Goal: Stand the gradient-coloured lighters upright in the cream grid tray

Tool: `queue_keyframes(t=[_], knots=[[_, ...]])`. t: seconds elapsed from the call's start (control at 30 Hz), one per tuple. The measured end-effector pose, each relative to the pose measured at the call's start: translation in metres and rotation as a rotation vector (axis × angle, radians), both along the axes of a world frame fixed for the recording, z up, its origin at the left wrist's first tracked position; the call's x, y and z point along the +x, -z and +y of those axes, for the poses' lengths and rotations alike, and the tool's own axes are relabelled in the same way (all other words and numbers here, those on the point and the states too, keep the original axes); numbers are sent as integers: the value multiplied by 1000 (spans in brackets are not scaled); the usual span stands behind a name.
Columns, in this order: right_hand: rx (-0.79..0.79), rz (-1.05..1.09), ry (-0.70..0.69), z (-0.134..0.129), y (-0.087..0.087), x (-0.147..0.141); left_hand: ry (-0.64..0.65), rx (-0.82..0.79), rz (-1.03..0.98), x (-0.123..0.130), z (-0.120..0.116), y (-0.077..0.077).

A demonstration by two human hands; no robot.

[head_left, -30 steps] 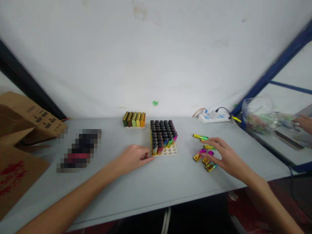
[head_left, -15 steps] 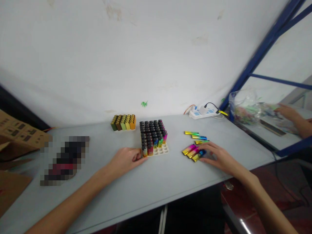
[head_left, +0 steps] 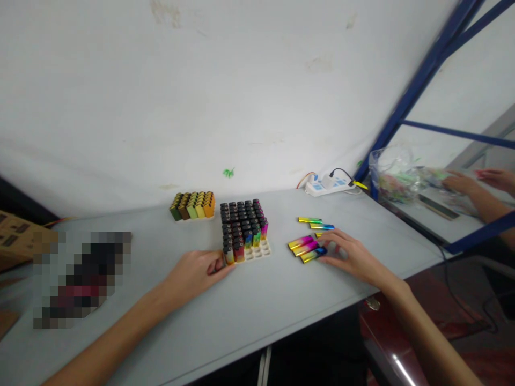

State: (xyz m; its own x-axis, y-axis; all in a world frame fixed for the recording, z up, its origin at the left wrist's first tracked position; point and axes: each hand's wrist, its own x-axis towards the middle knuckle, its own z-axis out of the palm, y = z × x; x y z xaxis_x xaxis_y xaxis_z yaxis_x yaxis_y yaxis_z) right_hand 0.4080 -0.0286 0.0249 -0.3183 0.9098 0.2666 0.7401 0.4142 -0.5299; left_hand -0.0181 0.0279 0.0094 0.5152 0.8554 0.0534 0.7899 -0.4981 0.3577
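A white tray (head_left: 259, 252) with round holes stands on the table, filled with upright black-topped lighters (head_left: 241, 220) except for several holes at its front right. My left hand (head_left: 197, 273) is closed at the tray's front left corner, fingers curled, thumb along the front edge beside the nearest lighter. Right of the tray, colourful metallic lighters lie flat in a loose group. My right hand (head_left: 348, 255) curves over the right end of a blue and yellow lighter (head_left: 311, 255), its thumb and fingers apart. Two pink and yellow lighters (head_left: 301, 243) lie beside that one.
Behind stands a second tray of green, brown and orange lighters (head_left: 193, 206). A power strip (head_left: 328, 186) lies by the wall. A blue metal frame (head_left: 406, 107) rises at right, with another person's hands (head_left: 462, 182) beyond it. A cardboard box (head_left: 24, 238) is at far left.
The view has swung slightly to the right, so everything sits further left. Both hands keep nearly the same places by the tray and the loose lighters. Another person's second hand has come into view.
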Motion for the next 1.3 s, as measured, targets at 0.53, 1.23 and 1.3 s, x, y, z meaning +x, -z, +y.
queue_keyframes(t=[0.53,1.23,1.3], knots=[[-17,-127,228,69,1,41,-36,-39,-11,1,-1,-2],[-55,564,202,73,-18,-11,-18,-58,14,2,-1,-1],[-98,681,159,78,-24,-25,-14,-57,14,2,0,-1]])
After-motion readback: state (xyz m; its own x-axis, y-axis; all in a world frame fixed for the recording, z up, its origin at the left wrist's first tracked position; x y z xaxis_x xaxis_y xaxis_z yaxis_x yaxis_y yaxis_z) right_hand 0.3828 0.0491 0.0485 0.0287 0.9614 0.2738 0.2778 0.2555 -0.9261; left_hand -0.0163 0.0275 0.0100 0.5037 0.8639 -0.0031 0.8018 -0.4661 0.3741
